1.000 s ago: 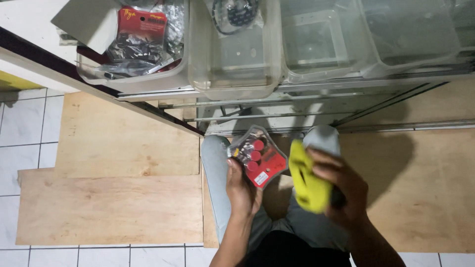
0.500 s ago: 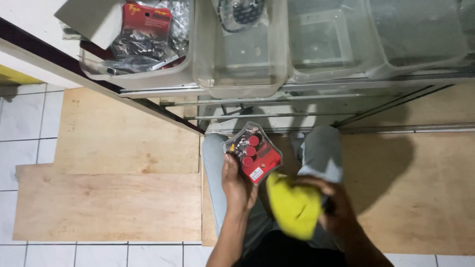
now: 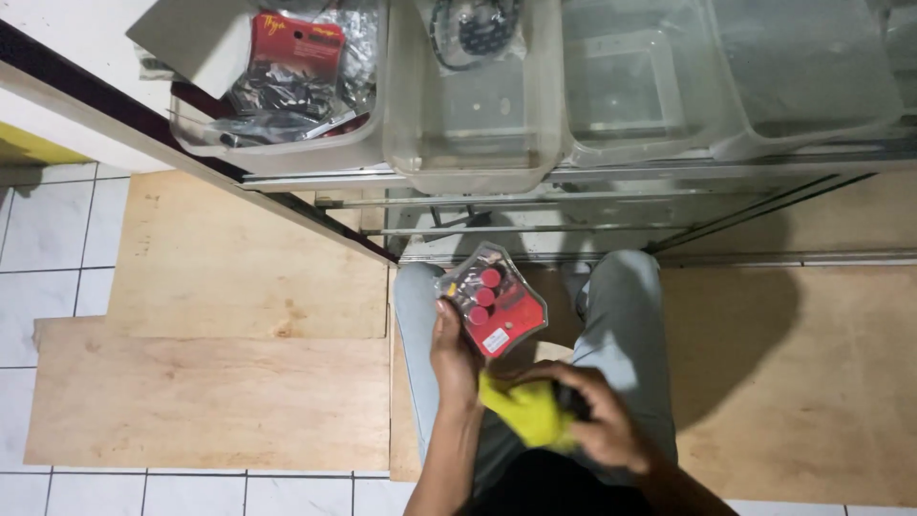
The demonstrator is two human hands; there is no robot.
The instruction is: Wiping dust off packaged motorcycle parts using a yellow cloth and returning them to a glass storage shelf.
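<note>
Blister pack (image 3: pixel 490 300): clear moulded plastic over a red card, round red pieces in a row; it stands just above the left hand (image 3: pixel 455 355), whose grip pinches its lower edge, over the person's lap.
Yellow cloth (image 3: pixel 526 413): soft, crumpled, bright yellow; bunched in the clenched grip of the right hand (image 3: pixel 592 420).
Change: a second ago the cloth was raised beside the pack at the right; it has dropped low, below the pack. The pack has barely shifted.
Trousers (image 3: pixel 626 315): pale grey fabric, under both grips.
Bins (image 3: pixel 473 115): translucent plastic tubs on a metal rack (image 3: pixel 573 196), well above the grips.
Floor (image 3: pixel 229 382): raw plywood sheets over white tiles.
</note>
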